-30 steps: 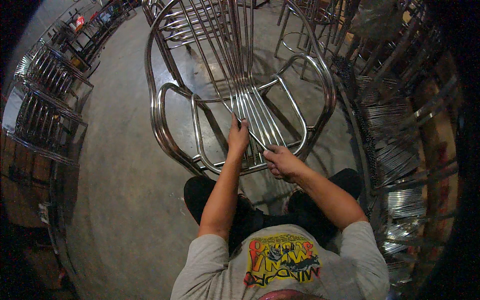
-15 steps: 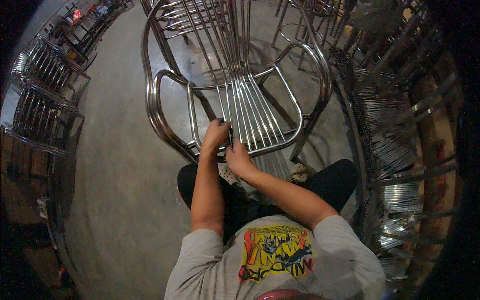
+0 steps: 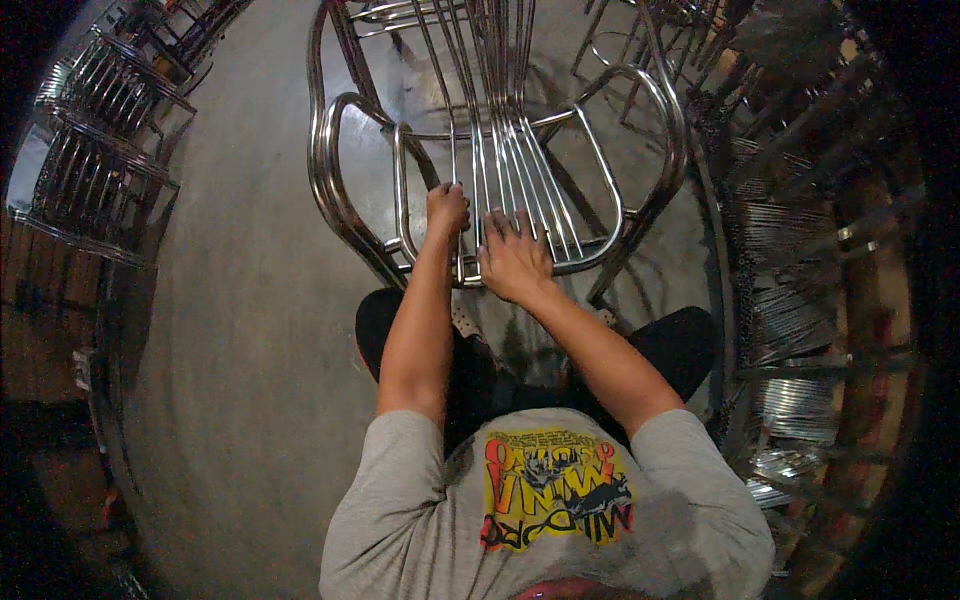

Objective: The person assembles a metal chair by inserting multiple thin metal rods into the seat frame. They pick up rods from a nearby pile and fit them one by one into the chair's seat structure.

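A shiny metal tube chair (image 3: 606, 180) stands in front of me, its seat made of several thin rods running front to back. My left hand (image 3: 448, 210) is closed around the leftmost seat rod (image 3: 454, 150), partway back from the front rail; whether it also holds something small is hidden. Flat on the neighbouring rods near the front edge of the seat lies my right hand (image 3: 515, 260), with its fingers spread and pointing away from me.
Similar metal chairs (image 3: 100, 165) line the left side. To the right, a dark rack (image 3: 735, 290) runs alongside bundles of shiny metal rods (image 3: 790, 320). Beneath the chair is a grey concrete floor (image 3: 250, 300). My bent knees flank the chair's front.
My hands were close together at the front left, with a small dark thing between them. The left has moved farther back along the rod; the right has shifted right and opened onto the seat.
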Motion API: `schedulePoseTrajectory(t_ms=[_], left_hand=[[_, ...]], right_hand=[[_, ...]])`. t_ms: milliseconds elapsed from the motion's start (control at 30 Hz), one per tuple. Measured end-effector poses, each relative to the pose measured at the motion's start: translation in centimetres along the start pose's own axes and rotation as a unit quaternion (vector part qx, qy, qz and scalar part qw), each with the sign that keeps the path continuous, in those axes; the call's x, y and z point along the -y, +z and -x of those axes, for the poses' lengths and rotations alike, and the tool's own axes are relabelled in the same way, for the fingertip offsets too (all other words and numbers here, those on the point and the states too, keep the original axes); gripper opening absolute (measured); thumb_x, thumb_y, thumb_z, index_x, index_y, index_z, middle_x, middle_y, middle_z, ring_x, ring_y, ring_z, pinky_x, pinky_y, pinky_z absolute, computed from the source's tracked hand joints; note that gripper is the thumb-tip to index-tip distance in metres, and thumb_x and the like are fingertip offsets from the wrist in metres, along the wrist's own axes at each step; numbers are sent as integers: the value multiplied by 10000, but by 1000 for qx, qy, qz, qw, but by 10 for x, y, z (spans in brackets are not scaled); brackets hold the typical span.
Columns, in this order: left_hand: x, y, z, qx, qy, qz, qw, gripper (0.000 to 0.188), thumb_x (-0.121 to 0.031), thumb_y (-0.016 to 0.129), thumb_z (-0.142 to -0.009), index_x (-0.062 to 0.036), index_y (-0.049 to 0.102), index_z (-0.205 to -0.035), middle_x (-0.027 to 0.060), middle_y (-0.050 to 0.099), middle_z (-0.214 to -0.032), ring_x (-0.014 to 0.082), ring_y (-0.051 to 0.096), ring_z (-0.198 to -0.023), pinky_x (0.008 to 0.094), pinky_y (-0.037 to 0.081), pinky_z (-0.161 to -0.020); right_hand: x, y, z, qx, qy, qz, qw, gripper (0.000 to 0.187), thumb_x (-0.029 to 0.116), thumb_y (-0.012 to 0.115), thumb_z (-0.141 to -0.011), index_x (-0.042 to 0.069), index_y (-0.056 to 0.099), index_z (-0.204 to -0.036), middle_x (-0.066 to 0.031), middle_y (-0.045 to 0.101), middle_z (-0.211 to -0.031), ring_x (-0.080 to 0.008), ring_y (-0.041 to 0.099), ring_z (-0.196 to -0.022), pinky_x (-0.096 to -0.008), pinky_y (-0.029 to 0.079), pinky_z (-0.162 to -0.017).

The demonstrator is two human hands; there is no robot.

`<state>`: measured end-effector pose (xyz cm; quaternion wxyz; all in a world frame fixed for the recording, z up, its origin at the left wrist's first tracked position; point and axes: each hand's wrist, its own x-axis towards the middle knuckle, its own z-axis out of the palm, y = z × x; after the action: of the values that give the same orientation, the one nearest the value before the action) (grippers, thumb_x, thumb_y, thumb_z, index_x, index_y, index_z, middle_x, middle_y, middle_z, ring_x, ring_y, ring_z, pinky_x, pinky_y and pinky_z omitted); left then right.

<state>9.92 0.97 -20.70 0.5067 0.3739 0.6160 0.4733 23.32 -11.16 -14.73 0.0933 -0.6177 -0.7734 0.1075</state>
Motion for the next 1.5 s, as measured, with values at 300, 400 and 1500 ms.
schedulePoseTrajectory(t_ms=[300,400,1500], left_hand=[[3,10,-19,-27,86,-118,989,298,-222,547,-875,42,650,-783,179,656,-720,265,649,-631,415,503,-605],[1,10,-16,-63,158,-234,957,301,-231,541,-881,36,665,-816,229,670,-810,371,659,-739,460,504,-695],[14,2,8,-58,12,-125,990,348,-292,542,-940,5,709,-870,109,654,-658,251,624,-572,393,492,-586]], right_hand=[[-1,-4,0,16,-6,-4,1000,626,339,424,-940,31,293,-1470,-157,301,-1527,-431,246,-1397,-595,140,-1137],[0,-3,3,12,0,2,1000,637,352,417,-945,24,279,-1474,-167,293,-1529,-426,235,-1404,-592,136,-1140],[-5,-12,1,27,-10,-22,999,650,384,445,-946,18,298,-1462,-178,293,-1523,-389,249,-1407,-554,181,-1140]])
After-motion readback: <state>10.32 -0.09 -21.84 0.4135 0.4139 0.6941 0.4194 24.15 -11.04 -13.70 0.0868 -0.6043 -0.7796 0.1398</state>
